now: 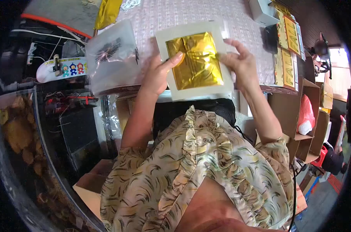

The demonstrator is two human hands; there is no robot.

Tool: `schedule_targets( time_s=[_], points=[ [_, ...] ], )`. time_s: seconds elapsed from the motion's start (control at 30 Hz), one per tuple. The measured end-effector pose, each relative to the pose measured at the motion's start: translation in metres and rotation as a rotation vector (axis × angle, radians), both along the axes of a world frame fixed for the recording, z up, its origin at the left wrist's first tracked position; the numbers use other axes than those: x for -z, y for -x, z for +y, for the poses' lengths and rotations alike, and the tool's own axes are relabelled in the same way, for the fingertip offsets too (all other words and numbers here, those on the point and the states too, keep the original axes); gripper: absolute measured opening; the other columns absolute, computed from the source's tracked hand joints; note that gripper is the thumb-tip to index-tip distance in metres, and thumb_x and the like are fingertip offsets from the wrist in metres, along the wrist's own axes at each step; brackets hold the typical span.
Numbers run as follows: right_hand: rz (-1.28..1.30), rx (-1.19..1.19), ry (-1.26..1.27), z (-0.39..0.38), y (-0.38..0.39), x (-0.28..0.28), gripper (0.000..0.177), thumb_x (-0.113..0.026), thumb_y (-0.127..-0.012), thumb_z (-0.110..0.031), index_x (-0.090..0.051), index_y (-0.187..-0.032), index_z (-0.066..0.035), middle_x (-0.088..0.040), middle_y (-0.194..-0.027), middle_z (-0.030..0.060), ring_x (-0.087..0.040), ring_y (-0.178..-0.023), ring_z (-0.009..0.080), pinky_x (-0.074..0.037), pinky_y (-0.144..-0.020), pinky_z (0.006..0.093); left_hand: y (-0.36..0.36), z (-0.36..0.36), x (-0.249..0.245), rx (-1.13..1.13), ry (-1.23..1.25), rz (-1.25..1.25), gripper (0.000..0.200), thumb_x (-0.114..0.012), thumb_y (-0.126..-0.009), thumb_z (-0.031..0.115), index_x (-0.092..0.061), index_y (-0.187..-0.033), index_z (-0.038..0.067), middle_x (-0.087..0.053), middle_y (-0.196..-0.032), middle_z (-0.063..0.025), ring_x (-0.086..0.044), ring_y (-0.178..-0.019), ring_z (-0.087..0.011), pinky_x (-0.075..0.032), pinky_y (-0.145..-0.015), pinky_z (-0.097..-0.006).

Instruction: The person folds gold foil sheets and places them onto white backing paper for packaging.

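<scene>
A white, cloudy square sheet or sleeve (196, 95) is tilted up over the table's near edge, with a crinkled gold foil piece (198, 63) lying on its face. My left hand (160, 73) grips it from the left, thumb on the foil and the other fingers hidden behind. On the right side, my right hand (242, 65) has its thumb at the foil's edge, while the fingers reach the sheet's border and partly disappear behind it. Left of my left hand lies a clear plastic bag (111, 58) with dark markings.
The table (152, 17) has a pale patterned cover. More gold foil (107, 13) lies at its far left. A white box (261, 11) and yellow lettered boxes (288, 71) stand at the right. Beside me are cardboard boxes (285, 104) and a skateboard deck (47, 71).
</scene>
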State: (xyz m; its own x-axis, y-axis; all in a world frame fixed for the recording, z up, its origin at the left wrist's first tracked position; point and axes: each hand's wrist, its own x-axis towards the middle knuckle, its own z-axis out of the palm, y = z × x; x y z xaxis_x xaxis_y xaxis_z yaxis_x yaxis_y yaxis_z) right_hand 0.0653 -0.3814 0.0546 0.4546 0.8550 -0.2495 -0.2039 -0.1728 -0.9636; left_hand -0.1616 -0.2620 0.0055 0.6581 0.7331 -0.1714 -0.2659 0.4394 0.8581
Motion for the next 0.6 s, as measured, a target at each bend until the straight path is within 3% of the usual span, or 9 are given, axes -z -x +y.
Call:
schedule_targets(
  time_s=[0.07, 0.1, 0.2, 0.23, 0.3, 0.4, 0.47, 0.5, 0.6],
  points=[
    [-0.015, 0.021, -0.036, 0.022, -0.012, 0.005, 0.062, -0.077, -0.091, -0.005, -0.051, -0.147, 0.004, -0.076, -0.100, 0.0189, -0.074, -0.086, 0.0194, -0.059, -0.080, 0.0292, -0.005, 0.005, -0.006, -0.029, -0.027, 0.137, 0.042, -0.067, -0.102, 0.025, -0.061, -0.137, 0.003, -0.069, -0.124, -0.0082, -0.064, -0.114, -0.0183, -0.048, -0.103, -0.0349],
    [-0.012, 0.000, -0.023, 0.034, -0.022, 0.011, 0.060, -0.076, -0.091, -0.006, -0.052, -0.146, 0.003, -0.076, -0.100, 0.0195, -0.074, -0.087, 0.0196, -0.059, -0.079, 0.0297, -0.001, 0.027, 0.015, -0.004, -0.213, 0.419, 0.048, -0.061, -0.104, 0.041, -0.064, -0.134, 0.002, -0.071, -0.120, -0.0110, -0.067, -0.107, -0.0207, -0.052, -0.097, -0.0367],
    [-0.203, -0.054, 0.081, 0.057, -0.060, 0.040, 0.048, -0.070, -0.096, -0.008, -0.058, -0.141, 0.003, -0.076, -0.101, 0.0183, -0.074, -0.087, 0.0165, -0.059, -0.075, 0.0307, -0.008, 0.059, 0.000, -0.049, -0.398, 0.471, 0.055, -0.064, -0.101, 0.047, -0.067, -0.128, -0.001, -0.071, -0.103, -0.0137, -0.071, -0.088, -0.0243, -0.056, -0.081, -0.0434],
    [-0.500, -0.125, 0.118, 0.058, -0.073, 0.046, 0.044, -0.068, -0.097, -0.010, -0.060, -0.139, 0.002, -0.077, -0.101, 0.0180, -0.074, -0.086, 0.0176, -0.059, -0.074, 0.0320, -0.005, 0.064, -0.005, -0.054, -0.399, 0.467, 0.055, -0.064, -0.101, 0.047, -0.067, -0.128, -0.001, -0.071, -0.103, -0.0137, -0.071, -0.088, -0.0243, -0.056, -0.081, -0.0434],
    [-1.203, -0.113, 0.177, 0.055, -0.085, 0.045, 0.040, -0.064, -0.099, -0.014, -0.062, -0.137, -0.001, -0.077, -0.104, 0.0184, -0.076, -0.082, 0.0255, -0.059, -0.070, 0.0361, 0.009, 0.077, -0.017, -0.340, -1.162, 0.930, 0.052, -0.068, -0.099, 0.037, -0.063, -0.129, -0.005, -0.070, -0.108, -0.0185, -0.072, -0.087, -0.0297, -0.057, -0.081, -0.0437],
    [-1.408, -0.016, 0.157, 0.054, -0.060, 0.025, 0.045, -0.064, -0.099, -0.018, -0.059, -0.142, -0.006, -0.072, -0.121, 0.0226, -0.073, -0.105, 0.0347, -0.057, -0.091, 0.0432, 0.006, 0.082, -0.016, -0.232, -1.335, 0.825, 0.051, -0.066, -0.099, 0.031, -0.060, -0.135, -0.005, -0.063, -0.133, -0.0225, -0.066, -0.114, -0.0350, -0.052, -0.098, -0.0448],
    [-1.755, -0.144, -0.216, 0.071, -0.049, 0.047, 0.055, -0.060, -0.103, -0.027, -0.048, -0.151, -0.007, -0.055, -0.148, 0.0251, -0.055, -0.137, 0.0343, -0.040, -0.117, 0.0488, -0.006, 0.080, -0.007, -0.141, -1.479, 0.744, 0.055, -0.062, -0.102, 0.037, -0.058, -0.138, -0.003, -0.058, -0.144, -0.0224, -0.061, -0.128, -0.0345, -0.048, -0.107, -0.0462],
    [-1.712, -0.309, -0.061, 0.074, -0.033, 0.050, 0.066, -0.053, -0.106, -0.040, -0.035, -0.159, -0.004, -0.032, -0.165, 0.0216, -0.028, -0.155, 0.0312, -0.016, -0.128, 0.0504, -0.015, 0.075, -0.003, -0.058, -1.674, 0.873, 0.062, -0.057, -0.103, 0.045, -0.054, -0.144, -0.002, -0.051, -0.151, -0.0208, -0.051, -0.138, -0.0328, -0.038, -0.115, -0.0485],
    [-1.626, -0.406, -0.089, 0.087, -0.018, 0.056, 0.073, -0.046, -0.107, -0.046, -0.027, -0.161, 0.000, -0.024, -0.169, 0.0188, -0.021, -0.158, 0.0313, -0.014, -0.129, 0.0492, -0.035, 0.070, 0.000, 0.103, -1.842, 0.990, 0.075, -0.047, -0.103, 0.057, -0.044, -0.153, 0.001, -0.039, -0.162, -0.0171, -0.034, -0.152, -0.0297, -0.022, -0.125, -0.0518]
  ],
)
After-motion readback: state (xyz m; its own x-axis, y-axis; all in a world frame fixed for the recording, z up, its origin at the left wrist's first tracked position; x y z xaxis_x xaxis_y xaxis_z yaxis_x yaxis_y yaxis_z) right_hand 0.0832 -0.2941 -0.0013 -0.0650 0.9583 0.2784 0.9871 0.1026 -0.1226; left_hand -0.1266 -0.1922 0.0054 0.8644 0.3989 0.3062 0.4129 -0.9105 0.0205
